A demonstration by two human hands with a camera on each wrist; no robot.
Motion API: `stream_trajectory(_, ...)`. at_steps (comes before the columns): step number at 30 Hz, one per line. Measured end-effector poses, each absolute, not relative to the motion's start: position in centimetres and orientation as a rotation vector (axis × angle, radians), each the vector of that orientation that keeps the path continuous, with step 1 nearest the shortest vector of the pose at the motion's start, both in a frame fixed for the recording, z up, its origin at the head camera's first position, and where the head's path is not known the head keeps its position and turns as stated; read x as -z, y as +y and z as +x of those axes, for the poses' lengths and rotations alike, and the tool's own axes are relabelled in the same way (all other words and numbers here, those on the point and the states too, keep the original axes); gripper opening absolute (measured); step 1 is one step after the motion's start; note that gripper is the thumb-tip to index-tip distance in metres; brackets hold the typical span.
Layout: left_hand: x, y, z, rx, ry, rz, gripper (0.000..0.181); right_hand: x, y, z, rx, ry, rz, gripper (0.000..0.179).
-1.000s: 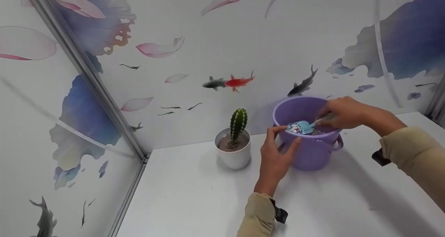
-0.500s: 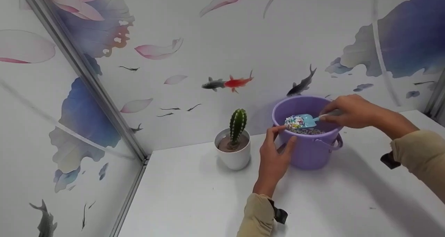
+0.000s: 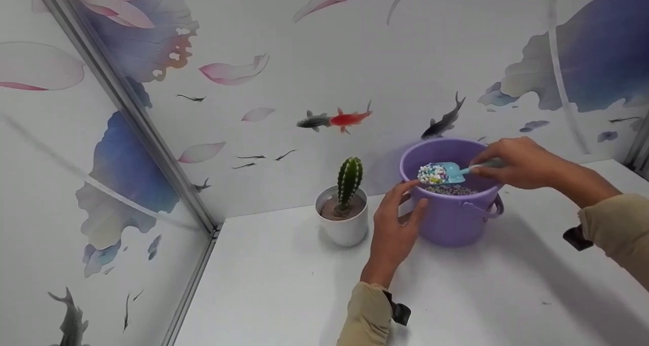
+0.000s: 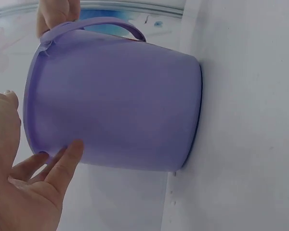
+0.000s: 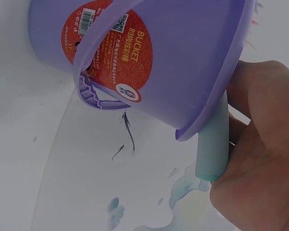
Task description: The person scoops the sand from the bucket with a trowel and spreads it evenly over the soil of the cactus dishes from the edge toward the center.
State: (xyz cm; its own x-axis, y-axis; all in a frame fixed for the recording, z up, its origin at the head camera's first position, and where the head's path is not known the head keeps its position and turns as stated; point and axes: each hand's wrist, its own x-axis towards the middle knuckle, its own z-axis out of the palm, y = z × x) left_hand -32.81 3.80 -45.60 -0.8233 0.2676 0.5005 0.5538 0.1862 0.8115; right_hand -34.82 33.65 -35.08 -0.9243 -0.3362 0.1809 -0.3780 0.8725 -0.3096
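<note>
The right hand (image 3: pixel 522 163) holds the handle of a small light-blue shovel (image 3: pixel 455 172) over the purple bucket (image 3: pixel 451 221). Small multicoloured beads (image 3: pixel 432 174) lie heaped on its blade. Inside the bucket, below the blade, greyish granules (image 3: pixel 454 189) are visible. At the bucket's near-left side the left hand (image 3: pixel 393 234) has its fingers by the rim and its thumb spread apart along the outer wall. The left wrist view shows these fingers (image 4: pixel 70 161) fairly straight beside the bucket. In the right wrist view, the shovel's handle (image 5: pixel 213 144) sticks out past the rim.
A cactus (image 3: pixel 350 183) in a white pot (image 3: pixel 345 232) stands left of the bucket on the white table (image 3: pixel 274 280). A printed wall (image 3: pixel 243 31) with fish and petals rises behind. The bucket's handle (image 3: pixel 492 208) hangs down on the right.
The right hand has raised the bead-loaded shovel and drawn it slightly to the right. The left hand has shifted a little left, its thumb moving off the bucket's wall.
</note>
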Motion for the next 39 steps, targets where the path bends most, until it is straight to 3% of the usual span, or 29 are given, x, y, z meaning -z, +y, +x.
stream_trajectory(12, 44.5, 0.2, -31.9, 1.519, -2.264, -0.802, 0.051, 34.8, 34.0, -34.2, -0.526, -2.845, 0.569, 0.024)
stream_trajectory(29, 45.1, -8.4, -33.8, 1.246, -2.129, -0.560, 0.035, 33.5, 32.3, -34.2, -0.511, -2.803, 0.634, 0.020)
stream_trajectory(39, 47.4, -10.4, -35.0, 1.194, -2.255, -0.300, 0.064, 33.3, 30.9, -34.1, -0.531, -2.790, 0.653, 0.018)
